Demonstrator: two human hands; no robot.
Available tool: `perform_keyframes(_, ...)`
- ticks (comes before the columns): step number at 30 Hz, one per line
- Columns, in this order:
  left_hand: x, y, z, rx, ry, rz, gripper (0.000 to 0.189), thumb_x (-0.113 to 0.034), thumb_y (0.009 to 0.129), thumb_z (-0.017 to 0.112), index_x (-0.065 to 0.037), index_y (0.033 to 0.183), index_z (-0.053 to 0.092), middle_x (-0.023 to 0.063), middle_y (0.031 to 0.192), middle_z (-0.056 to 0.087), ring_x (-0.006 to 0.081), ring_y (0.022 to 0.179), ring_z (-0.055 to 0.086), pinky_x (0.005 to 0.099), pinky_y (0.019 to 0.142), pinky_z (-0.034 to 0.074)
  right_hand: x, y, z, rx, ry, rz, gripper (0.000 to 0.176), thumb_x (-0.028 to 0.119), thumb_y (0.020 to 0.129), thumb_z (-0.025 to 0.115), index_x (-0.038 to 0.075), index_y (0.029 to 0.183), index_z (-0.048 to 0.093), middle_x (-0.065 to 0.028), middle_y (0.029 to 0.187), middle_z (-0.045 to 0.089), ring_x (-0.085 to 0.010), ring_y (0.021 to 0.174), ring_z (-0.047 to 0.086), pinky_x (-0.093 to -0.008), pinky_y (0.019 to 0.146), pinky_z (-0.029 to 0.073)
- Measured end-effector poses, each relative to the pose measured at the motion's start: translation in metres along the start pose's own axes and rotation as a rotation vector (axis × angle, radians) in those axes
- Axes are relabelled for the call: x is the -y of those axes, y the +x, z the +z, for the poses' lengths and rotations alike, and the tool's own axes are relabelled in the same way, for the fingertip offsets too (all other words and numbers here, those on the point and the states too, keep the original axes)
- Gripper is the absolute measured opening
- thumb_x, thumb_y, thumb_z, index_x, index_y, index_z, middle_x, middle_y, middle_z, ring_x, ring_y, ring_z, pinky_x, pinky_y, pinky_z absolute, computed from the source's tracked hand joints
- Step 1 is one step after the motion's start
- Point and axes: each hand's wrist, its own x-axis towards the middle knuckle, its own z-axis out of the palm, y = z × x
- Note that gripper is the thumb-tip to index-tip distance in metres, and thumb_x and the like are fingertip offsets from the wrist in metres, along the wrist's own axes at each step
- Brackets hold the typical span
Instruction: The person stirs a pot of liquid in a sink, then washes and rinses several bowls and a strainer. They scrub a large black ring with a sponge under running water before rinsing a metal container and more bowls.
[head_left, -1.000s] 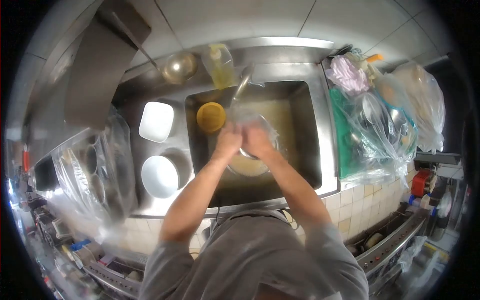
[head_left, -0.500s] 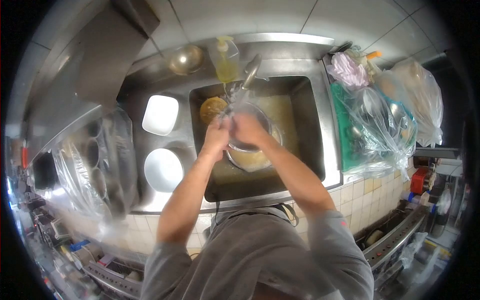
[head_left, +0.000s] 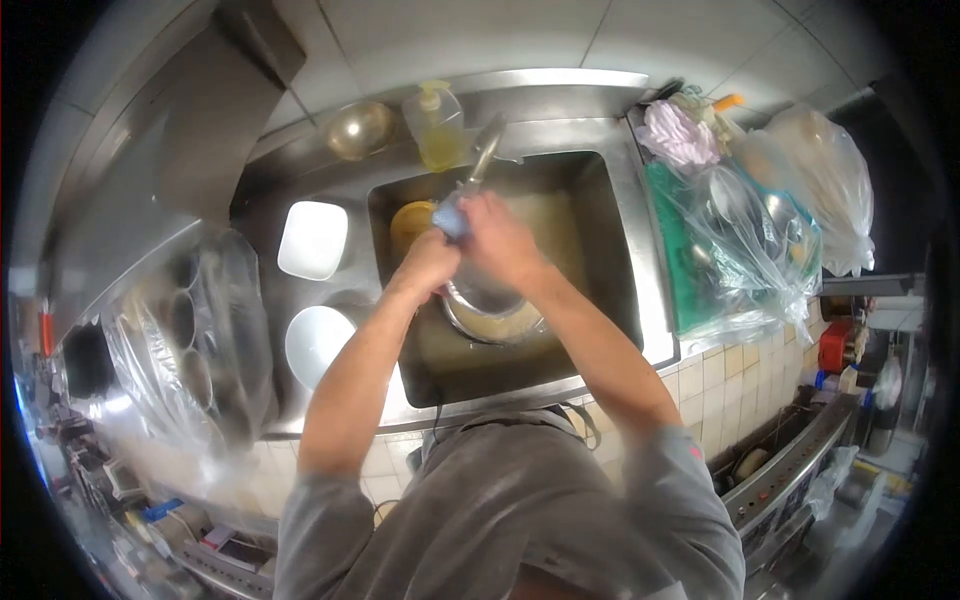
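Under the tap point(head_left: 487, 158) my two hands meet over the sink, pressed close together. A bunched blue-grey cloth point(head_left: 450, 219) sticks up between them. My left hand point(head_left: 428, 262) is closed at its lower end, and my right hand point(head_left: 497, 236) wraps its right side; both hands' fingers are partly hidden. Just below the hands, a round metal bowl point(head_left: 492, 326) sits in the sink, its upper part covered by my hands and forearm. Left of the cloth lies a yellow-orange round item point(head_left: 408, 224), partly hidden.
Murky water covers the sink bottom point(head_left: 590, 290). White square point(head_left: 312, 240) and round point(head_left: 318, 345) bowls stand left. Behind are a metal bowl point(head_left: 360, 131) and soap bottle point(head_left: 436, 130). Plastic-wrapped utensils point(head_left: 745, 230) lie right; a plastic-covered stack point(head_left: 195, 330) stands far left.
The blue-grey cloth now shows between my hands, where there was blurred splashing water before. My hands have shifted slightly, and the whole view has moved a little.
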Motion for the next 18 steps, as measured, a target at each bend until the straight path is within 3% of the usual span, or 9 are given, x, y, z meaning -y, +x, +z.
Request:
perform_keyframes(2, -0.006, -0.01, 0.003, 0.011, 0.036, 0.007, 0.04, -0.007, 0.087, 0.049, 0.005, 0.123, 0.058, 0.0226, 0.104, 0.069, 0.0364, 0.083, 0.07, 0.0446, 0.059, 0.056, -0.001, 0.005, -0.007, 0.099, -0.146, 0.056, 0.047, 0.013, 0.08, 0.074, 0.008, 0.122, 0.052, -0.0139, 0.119, 0.057, -0.0359, 0.116, 0.056, -0.048, 0.092, 0.052)
perform_keyframes(4, -0.006, -0.013, 0.008, -0.062, 0.239, 0.243, 0.042, -0.006, 0.087, 0.051, 0.003, 0.127, 0.057, 0.0194, 0.107, 0.07, 0.0286, 0.093, 0.07, 0.041, 0.08, 0.056, -0.013, 0.008, -0.013, 0.084, -0.227, 0.093, 0.047, 0.014, 0.08, 0.074, 0.009, 0.122, 0.053, -0.0137, 0.119, 0.058, -0.0354, 0.117, 0.056, -0.0476, 0.093, 0.052)
perform_keyframes(5, 0.01, -0.003, 0.012, -0.163, 0.232, 0.393, 0.049, -0.008, 0.086, 0.052, 0.002, 0.134, 0.054, 0.029, 0.118, 0.066, 0.0406, 0.107, 0.066, 0.0423, 0.093, 0.05, -0.021, 0.007, -0.015, 0.069, -0.307, 0.129, 0.048, 0.015, 0.079, 0.075, 0.009, 0.122, 0.054, -0.0135, 0.119, 0.058, -0.0348, 0.117, 0.055, -0.0472, 0.093, 0.051)
perform_keyframes(6, 0.011, -0.004, 0.017, -0.159, 0.232, 0.392, 0.049, -0.008, 0.086, 0.052, 0.002, 0.134, 0.054, 0.029, 0.118, 0.066, 0.0406, 0.107, 0.066, 0.0423, 0.093, 0.05, -0.029, 0.005, -0.016, 0.069, -0.308, 0.132, 0.048, 0.015, 0.079, 0.075, 0.009, 0.122, 0.054, -0.0135, 0.119, 0.058, -0.0348, 0.117, 0.055, -0.0472, 0.093, 0.051)
perform_keyframes(9, 0.015, -0.004, 0.029, -0.304, -0.023, 0.512, 0.058, -0.003, 0.087, 0.05, -0.004, 0.145, 0.049, 0.0265, 0.128, 0.063, 0.0361, 0.123, 0.06, 0.0385, 0.104, 0.045, -0.055, -0.004, -0.013, -0.203, -0.102, 0.25, 0.052, 0.019, 0.078, 0.077, 0.006, 0.122, 0.054, -0.0173, 0.114, 0.064, -0.0369, 0.111, 0.06, -0.0469, 0.093, 0.052)
perform_keyframes(11, 0.018, 0.004, 0.047, -0.386, -0.09, 0.576, 0.06, -0.001, 0.087, 0.05, -0.003, 0.146, 0.046, 0.026, 0.129, 0.063, 0.0339, 0.124, 0.06, 0.0378, 0.105, 0.043, -0.071, -0.008, -0.01, -0.115, 0.378, 0.74, 0.051, 0.022, 0.077, 0.076, 0.001, 0.119, 0.055, -0.0224, 0.103, 0.069, -0.0412, 0.101, 0.066, -0.0458, 0.09, 0.053)
perform_keyframes(13, 0.008, 0.009, 0.053, -0.458, -0.158, 0.639, 0.062, 0.0, 0.086, 0.05, -0.002, 0.148, 0.043, 0.0256, 0.13, 0.063, 0.0317, 0.126, 0.059, 0.0371, 0.107, 0.042, -0.091, -0.018, 0.008, -0.176, 0.347, 0.73, 0.049, 0.023, 0.077, 0.075, -0.001, 0.116, 0.056, -0.0241, 0.099, 0.07, -0.0425, 0.097, 0.068, -0.0455, 0.087, 0.054)
perform_keyframes(16, -0.014, 0.014, 0.033, -0.304, 0.108, 0.393, 0.065, -0.007, 0.084, 0.059, 0.005, 0.145, 0.042, 0.0257, 0.124, 0.065, 0.0337, 0.114, 0.066, 0.0385, 0.101, 0.048, -0.105, -0.038, 0.011, -0.231, 0.362, 0.668, 0.045, 0.022, 0.077, 0.072, -0.003, 0.112, 0.056, -0.0263, 0.096, 0.07, -0.0433, 0.094, 0.069, -0.0454, 0.084, 0.054)
perform_keyframes(18, -0.009, 0.049, 0.018, -0.288, 0.323, 0.551, 0.062, -0.015, 0.082, 0.065, 0.002, 0.14, 0.049, 0.0254, 0.117, 0.068, 0.0365, 0.11, 0.067, 0.0391, 0.097, 0.051, -0.109, -0.044, 0.002, -0.227, 0.41, 0.632, 0.042, 0.02, 0.078, 0.071, -0.003, 0.111, 0.057, -0.0266, 0.096, 0.07, -0.0427, 0.095, 0.069, -0.0456, 0.083, 0.054)
